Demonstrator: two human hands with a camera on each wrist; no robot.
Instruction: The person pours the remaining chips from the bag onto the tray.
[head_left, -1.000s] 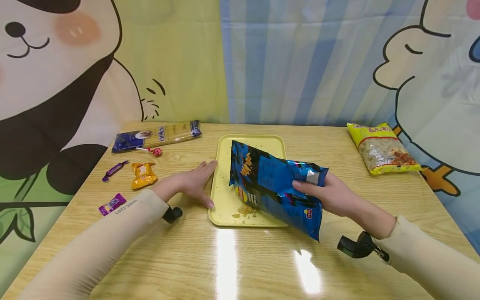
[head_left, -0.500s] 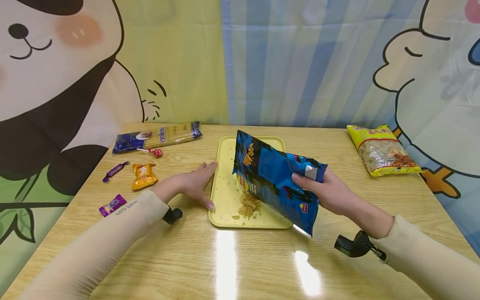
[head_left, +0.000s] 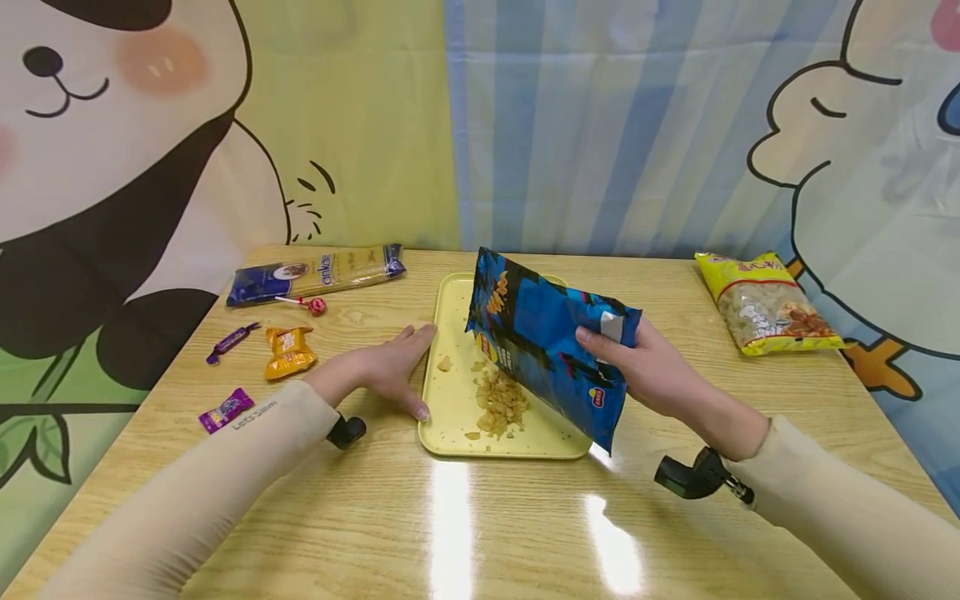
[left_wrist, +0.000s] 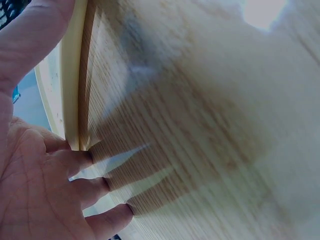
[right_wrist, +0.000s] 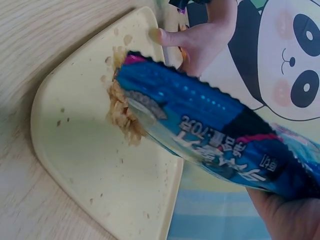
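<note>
Right-wrist view gives me large white lettering, hidden from head view, on blue-and-black foil crisp bag (right_wrist: 200, 120). Bag slants over golden broken crisps (head_left: 501, 404) on pale-yellow rectangular tray (head_left: 450, 417), one end pinched in my right hand (head_left: 651, 367). Crisps lie between hands; my left hand (head_left: 388, 371): fingers spread, thumb at tray's rim.

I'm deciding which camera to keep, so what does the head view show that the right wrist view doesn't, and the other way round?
Only head: the long blue-ended packet, the lollipop and the yellow-ended bag.

Only right wrist: the panda's pupils and the "70" printed on the blue bag.

Both: the right hand holding that bag above the tray, the chips on it, and the left hand at its rim.
</note>
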